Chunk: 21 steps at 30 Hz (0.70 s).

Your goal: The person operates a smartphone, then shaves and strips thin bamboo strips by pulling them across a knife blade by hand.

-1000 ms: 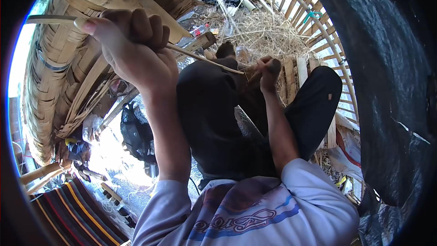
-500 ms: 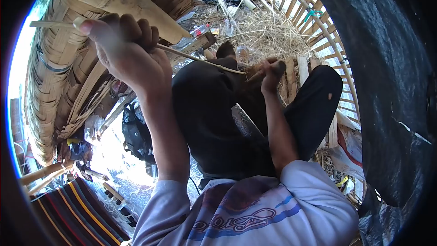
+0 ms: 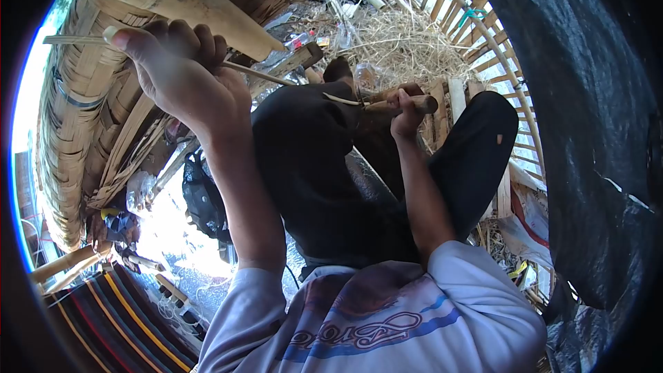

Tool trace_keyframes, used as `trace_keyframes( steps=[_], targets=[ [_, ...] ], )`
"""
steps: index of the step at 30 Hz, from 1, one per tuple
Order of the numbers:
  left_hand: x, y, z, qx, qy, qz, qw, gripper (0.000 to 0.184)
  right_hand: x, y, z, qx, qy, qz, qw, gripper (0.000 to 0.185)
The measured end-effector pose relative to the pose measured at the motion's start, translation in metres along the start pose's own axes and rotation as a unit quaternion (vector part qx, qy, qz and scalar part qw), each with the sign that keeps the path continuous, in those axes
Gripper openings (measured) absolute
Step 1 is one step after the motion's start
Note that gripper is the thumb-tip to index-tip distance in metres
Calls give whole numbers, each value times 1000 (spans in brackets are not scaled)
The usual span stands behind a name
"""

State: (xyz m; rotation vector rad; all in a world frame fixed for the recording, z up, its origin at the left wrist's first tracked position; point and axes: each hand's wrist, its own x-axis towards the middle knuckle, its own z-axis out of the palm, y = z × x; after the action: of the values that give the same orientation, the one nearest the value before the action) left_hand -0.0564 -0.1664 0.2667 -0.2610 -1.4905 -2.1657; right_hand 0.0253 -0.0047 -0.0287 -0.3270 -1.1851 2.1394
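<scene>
My left hand [image 3: 183, 72], raised at the upper left, is closed around a thin pale strip [image 3: 259, 74], with the thumb along its outer end. The strip runs down toward my bent knee in dark trousers. Between the knees, my right hand [image 3: 407, 109] is closed on a wooden handle [image 3: 425, 104] whose rounded end sticks out to the right. A short pale piece [image 3: 341, 99] lies close to the handle's left side. What the handle's far end is joined to is too dark to make out.
A thick bamboo pole [image 3: 186, 0] crosses the upper left beside woven bamboo [image 3: 76, 131]. Straw [image 3: 414, 45] covers the ground ahead. A slatted bamboo frame [image 3: 507, 62] and dark plastic sheeting [image 3: 580, 131] stand at the right. A black bag [image 3: 202, 197] and striped cloth [image 3: 117, 318] lie at the left.
My left hand has drawn back slightly to the left with the strip. More of the handle now shows in my right hand, and the pale piece near it looks separate from the strip.
</scene>
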Motion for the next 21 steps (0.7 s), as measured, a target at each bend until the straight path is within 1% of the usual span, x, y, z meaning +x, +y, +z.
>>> trace_keyframes(
  steps=[1,3,5,7,8,9,11,12,13,14,15,16,17,18,20,21],
  targets=[
    [2,0,3,-8,-2,5,1000,47,9,-4,0,1,-2,-9,1000,5],
    [2,-1,4,3,7,6,1000,47,16,-7,0,50,1,33,998,5],
    [3,0,7,1,13,4,1000,47,19,-25,13,56,17,43,997,6],
    [-2,2,3,10,16,1,1000,47,10,-33,13,117,-47,30,992,6],
    [-4,2,-2,18,18,-8,1000,47,2,-28,19,64,-7,43,997,11],
    [-4,2,-4,14,-4,-7,1000,47,0,1,-1,-157,-75,-70,982,14],
    [-1,2,6,-5,-31,7,999,47,-8,20,-1,-247,-80,-7,966,15],
    [-1,1,11,8,5,5,1000,47,-3,21,0,-243,-80,-13,967,15],
    [-1,0,11,25,47,2,999,48,1,16,4,-181,-43,-21,982,14],
    [0,-1,5,14,0,16,1000,48,0,6,7,-120,-2,-21,993,13],
    [-1,-2,2,20,2,11,1000,48,3,-19,15,-137,47,44,989,10],
    [0,-2,0,8,-3,15,1000,48,8,-25,12,-22,30,35,999,9],
    [0,-2,0,-6,-7,17,1000,49,14,-25,8,91,13,25,995,8],
    [0,-1,0,1,2,18,1000,49,11,-16,7,88,17,31,996,8],
    [2,-4,-4,12,5,9,1000,49,5,-1,5,-65,12,-2,998,8],
    [6,-5,-1,17,11,17,1000,49,13,0,1,-65,11,-12,998,8]
  ],
)
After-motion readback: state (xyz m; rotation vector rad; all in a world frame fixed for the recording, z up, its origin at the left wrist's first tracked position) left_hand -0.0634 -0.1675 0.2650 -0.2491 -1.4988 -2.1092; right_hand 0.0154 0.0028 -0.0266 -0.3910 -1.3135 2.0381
